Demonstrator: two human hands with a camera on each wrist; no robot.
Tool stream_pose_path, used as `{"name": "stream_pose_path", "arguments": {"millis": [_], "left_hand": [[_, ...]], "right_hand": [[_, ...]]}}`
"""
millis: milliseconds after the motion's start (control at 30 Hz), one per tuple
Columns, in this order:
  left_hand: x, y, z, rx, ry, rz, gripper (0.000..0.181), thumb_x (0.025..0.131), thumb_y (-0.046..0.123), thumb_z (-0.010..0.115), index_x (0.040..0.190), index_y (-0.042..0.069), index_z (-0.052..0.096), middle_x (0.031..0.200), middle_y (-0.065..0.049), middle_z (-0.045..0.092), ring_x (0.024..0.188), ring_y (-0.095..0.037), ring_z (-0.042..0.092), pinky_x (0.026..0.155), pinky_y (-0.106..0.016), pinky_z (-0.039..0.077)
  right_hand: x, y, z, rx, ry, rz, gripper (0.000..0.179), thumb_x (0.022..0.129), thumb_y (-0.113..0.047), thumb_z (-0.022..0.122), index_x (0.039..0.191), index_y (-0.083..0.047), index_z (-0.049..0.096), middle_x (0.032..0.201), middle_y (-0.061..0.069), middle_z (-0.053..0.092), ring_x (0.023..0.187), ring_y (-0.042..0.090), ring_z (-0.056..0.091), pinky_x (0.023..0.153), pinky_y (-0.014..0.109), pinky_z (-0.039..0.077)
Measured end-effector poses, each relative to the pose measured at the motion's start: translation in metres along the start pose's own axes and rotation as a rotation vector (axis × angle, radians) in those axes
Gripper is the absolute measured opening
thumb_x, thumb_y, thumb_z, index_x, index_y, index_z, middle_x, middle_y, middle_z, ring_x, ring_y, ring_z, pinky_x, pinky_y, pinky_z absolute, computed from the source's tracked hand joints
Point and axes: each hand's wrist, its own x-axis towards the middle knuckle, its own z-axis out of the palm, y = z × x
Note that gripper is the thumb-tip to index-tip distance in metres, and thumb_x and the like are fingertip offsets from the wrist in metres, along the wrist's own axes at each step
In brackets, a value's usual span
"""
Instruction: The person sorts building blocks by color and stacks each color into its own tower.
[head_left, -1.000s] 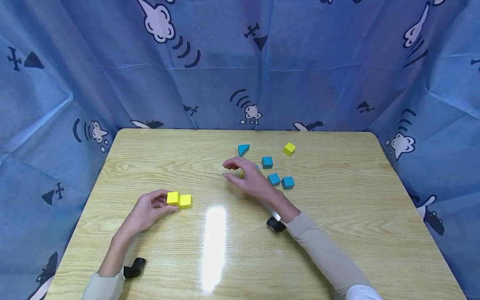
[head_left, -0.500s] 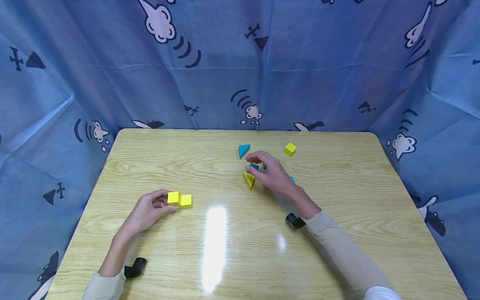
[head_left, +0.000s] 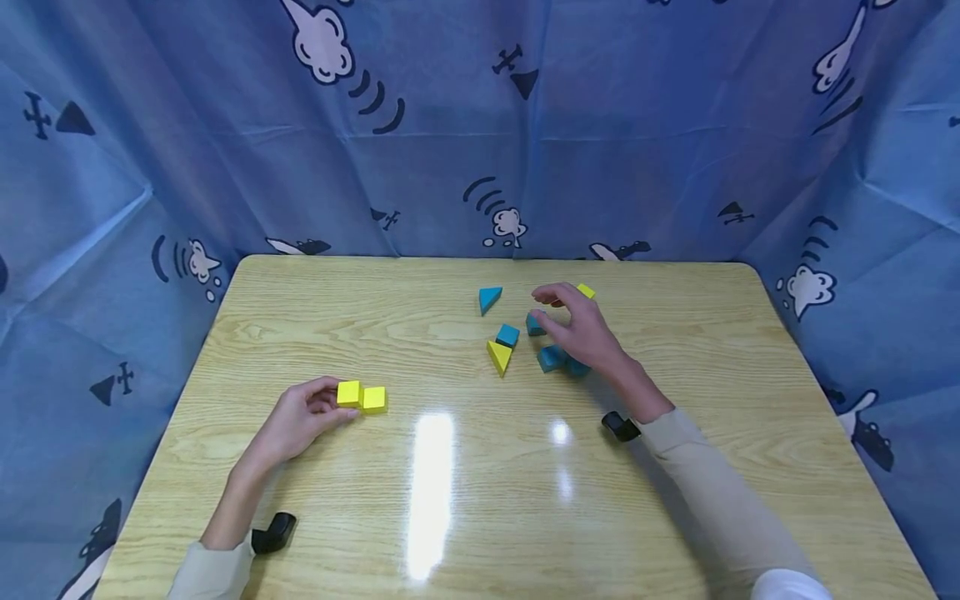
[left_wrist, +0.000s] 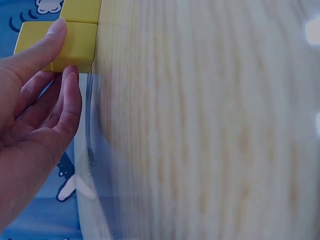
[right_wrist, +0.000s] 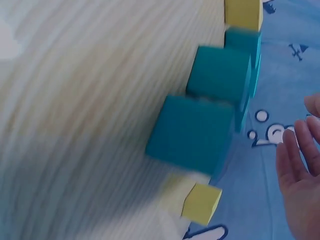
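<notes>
Near the left of the table, my left hand (head_left: 302, 421) pinches a yellow cube (head_left: 348, 394) between thumb and fingers. A second yellow cube (head_left: 375, 400) sits against its right side. In the left wrist view, the thumb lies on the near yellow block (left_wrist: 75, 47). My right hand (head_left: 581, 329) hovers over the far blocks, fingers loosely bent and holding nothing. Just beyond its fingers is another yellow cube (head_left: 587, 291), partly hidden. Below the hand stand blue cubes (head_left: 551, 358), partly covered by it. The right wrist view shows the hand apart from the blue cubes (right_wrist: 190, 132).
A yellow triangular block (head_left: 499, 357) touches a blue cube (head_left: 507, 336) left of the right hand. Farther back lies a blue triangular block (head_left: 489, 299). A blue patterned curtain (head_left: 450, 150) rises behind the wooden table (head_left: 315, 308).
My right hand has moved right and away from me, passing over the blue blocks toward the far yellow cube. The left hand keeps its hold on the yellow cube.
</notes>
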Motion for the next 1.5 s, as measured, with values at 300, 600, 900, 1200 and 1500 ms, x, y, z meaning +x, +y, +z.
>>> {"name": "stream_pose_path", "arguments": {"millis": [300, 600, 900, 1200, 1500], "left_hand": [[-0.001, 0.0, 0.001, 0.01, 0.0, -0.015, 0.047, 0.089, 0.012, 0.082, 0.127, -0.007, 0.063, 0.099, -0.012, 0.067, 0.081, -0.017, 0.063, 0.069, -0.023, 0.054], [-0.001, 0.002, 0.0, 0.001, -0.001, -0.02, 0.047, 0.09, 0.013, 0.082, 0.128, -0.007, 0.063, 0.1, -0.013, 0.067, 0.082, -0.018, 0.063, 0.069, -0.022, 0.054], [0.001, -0.001, 0.001, 0.004, -0.009, -0.019, 0.043, 0.089, 0.011, 0.082, 0.125, -0.004, 0.065, 0.098, -0.01, 0.067, 0.082, -0.02, 0.063, 0.069, -0.023, 0.054], [0.003, -0.001, 0.0, -0.006, -0.01, -0.022, 0.043, 0.089, 0.011, 0.082, 0.125, -0.004, 0.064, 0.097, -0.01, 0.066, 0.081, -0.02, 0.064, 0.069, -0.023, 0.054], [0.002, -0.002, -0.001, -0.012, -0.004, -0.016, 0.044, 0.089, 0.013, 0.082, 0.125, -0.005, 0.064, 0.098, -0.011, 0.067, 0.081, -0.017, 0.064, 0.069, -0.022, 0.054]], "right_hand": [[-0.002, 0.016, -0.018, -0.071, 0.009, 0.092, 0.03, 0.103, -0.012, 0.065, 0.129, 0.002, 0.061, 0.127, 0.019, 0.06, 0.118, 0.038, 0.056, 0.101, 0.056, 0.046], [-0.001, 0.036, -0.031, -0.144, 0.033, 0.126, 0.032, 0.101, -0.008, 0.067, 0.13, 0.004, 0.061, 0.131, 0.024, 0.056, 0.123, 0.042, 0.052, 0.104, 0.058, 0.042], [0.001, 0.055, -0.038, -0.172, 0.029, 0.175, 0.037, 0.1, -0.007, 0.067, 0.133, 0.005, 0.057, 0.137, 0.028, 0.05, 0.134, 0.047, 0.041, 0.111, 0.063, 0.031], [0.007, 0.066, -0.037, -0.202, -0.038, 0.209, 0.041, 0.099, -0.003, 0.066, 0.137, 0.008, 0.056, 0.139, 0.03, 0.049, 0.132, 0.048, 0.042, 0.11, 0.063, 0.033], [0.008, 0.074, -0.036, -0.175, -0.114, 0.273, 0.04, 0.099, 0.004, 0.062, 0.138, 0.009, 0.052, 0.133, 0.032, 0.051, 0.115, 0.046, 0.057, 0.098, 0.056, 0.05]]}}
